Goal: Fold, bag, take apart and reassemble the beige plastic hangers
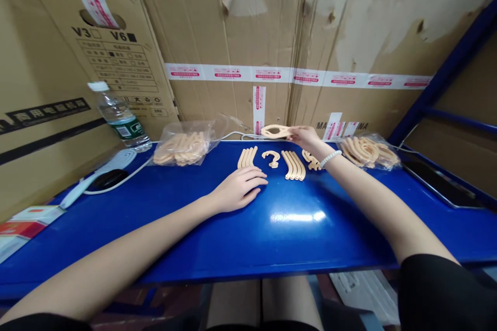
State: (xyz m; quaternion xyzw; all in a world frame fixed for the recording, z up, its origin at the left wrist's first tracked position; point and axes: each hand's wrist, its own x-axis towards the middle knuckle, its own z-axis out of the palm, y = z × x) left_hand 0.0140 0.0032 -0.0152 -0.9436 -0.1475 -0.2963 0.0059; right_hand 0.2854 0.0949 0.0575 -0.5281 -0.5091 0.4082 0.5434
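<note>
My right hand (305, 137), with a beaded bracelet at the wrist, pinches one end of a beige looped plastic piece (275, 132) above the back of the blue table. My left hand (243, 187) rests palm down with fingers stretched out, holding nothing. Just beyond its fingers lies a row of curved beige strips (247, 157). To the right are a beige hook (272, 158) and a second row of curved strips (294, 165). More small beige pieces (311, 160) lie partly hidden behind my right forearm.
Clear bags of beige parts stand at the left (182, 147) and right (368, 151). A water bottle (124, 119), a white corded object (101, 173) and a carton (29, 225) are on the left. A dark phone-like slab (442, 183) lies right. Cardboard (233, 26) walls the back.
</note>
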